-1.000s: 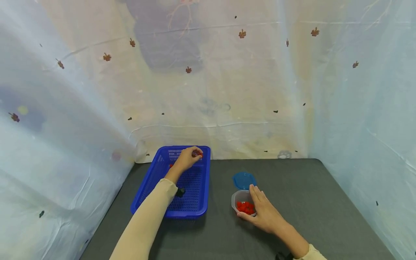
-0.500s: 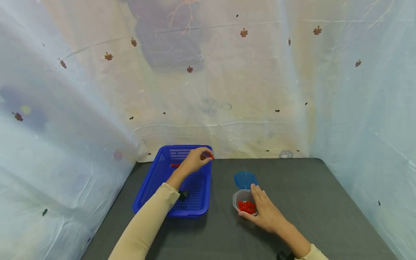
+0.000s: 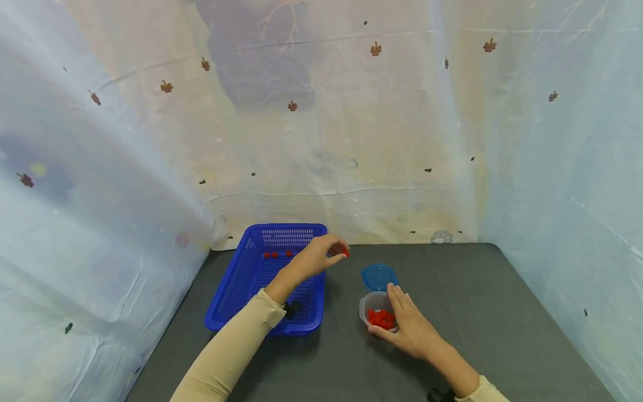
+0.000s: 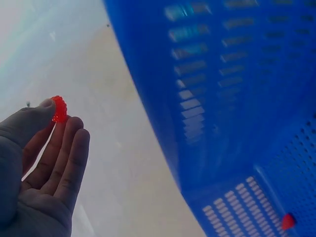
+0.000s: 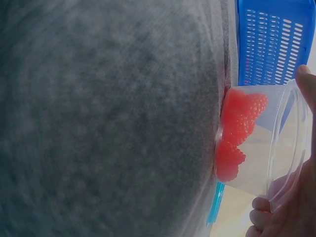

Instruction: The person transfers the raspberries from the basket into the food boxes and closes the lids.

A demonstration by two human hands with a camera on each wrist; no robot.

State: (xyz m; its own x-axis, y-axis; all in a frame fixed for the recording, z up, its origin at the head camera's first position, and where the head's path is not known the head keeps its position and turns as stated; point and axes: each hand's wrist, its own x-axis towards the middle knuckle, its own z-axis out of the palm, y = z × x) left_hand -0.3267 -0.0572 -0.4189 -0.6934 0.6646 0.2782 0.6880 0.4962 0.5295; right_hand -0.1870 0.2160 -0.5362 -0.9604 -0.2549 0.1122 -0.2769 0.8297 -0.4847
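In the left wrist view, my left hand (image 4: pixel 44 168) pinches a red raspberry (image 4: pixel 59 109) between thumb and fingertips. The head view has this left hand (image 3: pixel 318 257) just past the right rim of a blue plastic basket (image 3: pixel 287 237). Several raspberries (image 3: pixel 274 255) lie along the basket's far end. My right hand (image 3: pixel 414 329) holds a clear plastic container (image 3: pixel 368 302) at its rim, thumb on one side and fingers on the other. Several raspberries (image 5: pixel 239 121) sit in the bottom of that upright container.
A blue lid (image 3: pixel 379 277) lies on the dark grey table (image 3: pixel 482 312) just behind the container. The basket stands to the left of it. Patterned curtains (image 3: pixel 351 128) close off the back and both sides.
My left hand has moved right with its raspberry, from over the basket to beyond its right rim, uncovering the raspberries at the far end. The right hand has stayed at the container.
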